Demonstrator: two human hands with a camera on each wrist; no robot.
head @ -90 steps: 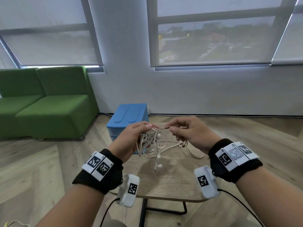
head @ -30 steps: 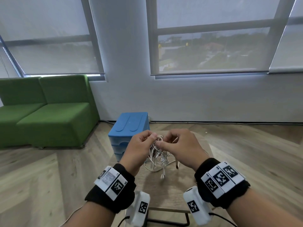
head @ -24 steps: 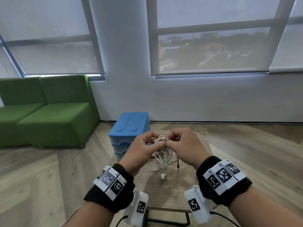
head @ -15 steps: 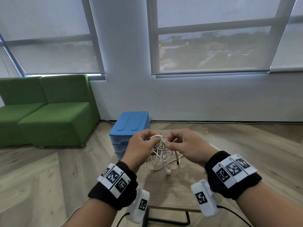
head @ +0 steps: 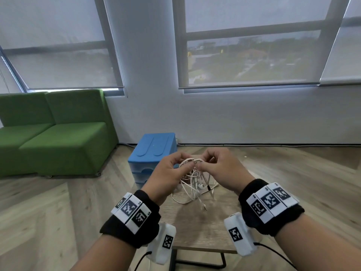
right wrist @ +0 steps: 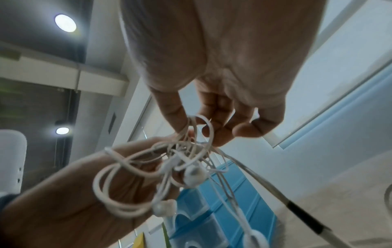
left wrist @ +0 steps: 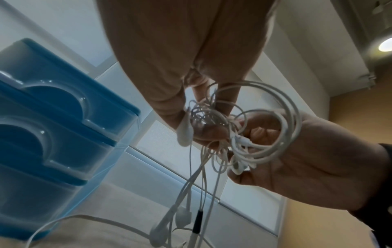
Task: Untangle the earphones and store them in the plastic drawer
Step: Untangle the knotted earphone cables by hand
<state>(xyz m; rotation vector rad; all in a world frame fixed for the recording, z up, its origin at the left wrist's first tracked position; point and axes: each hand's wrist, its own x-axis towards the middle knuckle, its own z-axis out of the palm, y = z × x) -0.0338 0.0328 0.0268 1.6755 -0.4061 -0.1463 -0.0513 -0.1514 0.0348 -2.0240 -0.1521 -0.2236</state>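
A tangled bundle of white earphones (head: 192, 178) hangs between both hands above the small wooden table (head: 197, 229). My left hand (head: 172, 169) pinches the knot (left wrist: 210, 115) from the left. My right hand (head: 213, 165) pinches the same knot (right wrist: 186, 147) from the right, fingertips nearly touching the left ones. Loops, earbuds (right wrist: 194, 174) and a black-banded plug section (left wrist: 197, 221) dangle below, with a cable loop lying on the tabletop. The blue plastic drawer unit (head: 154, 153) stands on the floor just behind the table, its drawers (left wrist: 42, 120) closed.
A green sofa (head: 52, 133) sits at the left against the wall. Windows with roller blinds (head: 254, 55) line the white wall behind. Wooden floor (head: 302, 173) surrounds the table on both sides.
Both hands stay close together on the knot, working it at the fingertips. The bundle's hanging loops have shifted slightly, and the hands have risen a little since a second ago.
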